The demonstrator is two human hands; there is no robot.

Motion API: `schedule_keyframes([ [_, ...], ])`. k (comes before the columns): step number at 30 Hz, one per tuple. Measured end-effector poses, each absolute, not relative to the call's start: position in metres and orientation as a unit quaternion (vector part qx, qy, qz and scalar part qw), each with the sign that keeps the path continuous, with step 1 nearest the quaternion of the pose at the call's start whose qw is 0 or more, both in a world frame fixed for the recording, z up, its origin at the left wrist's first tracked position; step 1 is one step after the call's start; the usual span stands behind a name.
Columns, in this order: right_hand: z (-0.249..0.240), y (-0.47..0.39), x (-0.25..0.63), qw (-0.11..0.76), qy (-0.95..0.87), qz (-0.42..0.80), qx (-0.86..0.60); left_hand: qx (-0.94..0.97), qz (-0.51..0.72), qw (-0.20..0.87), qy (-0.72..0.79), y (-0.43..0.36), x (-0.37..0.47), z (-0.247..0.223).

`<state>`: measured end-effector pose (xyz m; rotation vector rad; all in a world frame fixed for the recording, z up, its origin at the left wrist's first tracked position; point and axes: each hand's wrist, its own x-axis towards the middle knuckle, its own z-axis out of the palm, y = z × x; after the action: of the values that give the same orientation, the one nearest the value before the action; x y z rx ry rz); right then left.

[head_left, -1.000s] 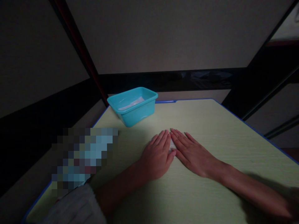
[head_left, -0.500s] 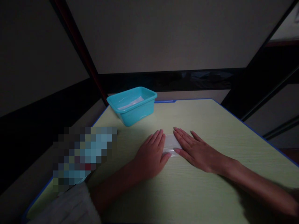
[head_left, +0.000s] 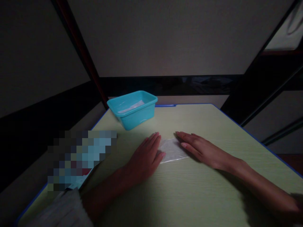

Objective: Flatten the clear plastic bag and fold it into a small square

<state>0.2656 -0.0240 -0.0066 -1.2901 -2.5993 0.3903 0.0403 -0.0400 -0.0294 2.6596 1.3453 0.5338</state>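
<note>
A clear, thin plastic sheet or bag (head_left: pixel 174 149) lies flat on the pale yellow-green table (head_left: pixel 189 195), between my two hands. Flat on its left end rests my left hand (head_left: pixel 146 157), fingers stretched out and thumb apart. My right hand (head_left: pixel 197 146) lies palm down over its right end, fingers extended and thumb pointing left. Neither hand has its fingers wrapped round anything. The parts of the plastic under my palms are hidden.
A turquoise plastic basket (head_left: pixel 139 118) holding something whitish and flat stands at the back left. A blurred-out, pale blue item (head_left: pixel 94 154) lies at the left edge. Behind the table rises a grey panelled wall or cabinet.
My hands have moved apart, the left one leftward, and more of the plastic shows between them. The camera view has shifted slightly.
</note>
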Motion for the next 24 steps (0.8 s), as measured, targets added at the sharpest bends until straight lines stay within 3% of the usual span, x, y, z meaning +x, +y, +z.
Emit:
schedule_keyframes([
  [3, 0.001, -0.019, 0.269, 0.177, -0.892, 0.113, -0.399, 0.843, 0.295, 0.050, 0.448, -0.039, 0.036, -0.020],
  [6, 0.004, -0.015, 0.275, 0.194, -0.909, 0.084, -0.358, 0.825, 0.354, 0.035, 0.439, -0.039, 0.033, -0.012],
  [16, 0.005, -0.011, 0.280, 0.184, -0.946, 0.078, -0.257, 0.864, 0.223, -0.055, 0.449, -0.036, 0.036, -0.015],
  [24, 0.004, -0.018, 0.275, 0.180, -0.949, 0.103, -0.238, 0.864, 0.178, -0.045, 0.468, -0.028, 0.032, -0.014],
])
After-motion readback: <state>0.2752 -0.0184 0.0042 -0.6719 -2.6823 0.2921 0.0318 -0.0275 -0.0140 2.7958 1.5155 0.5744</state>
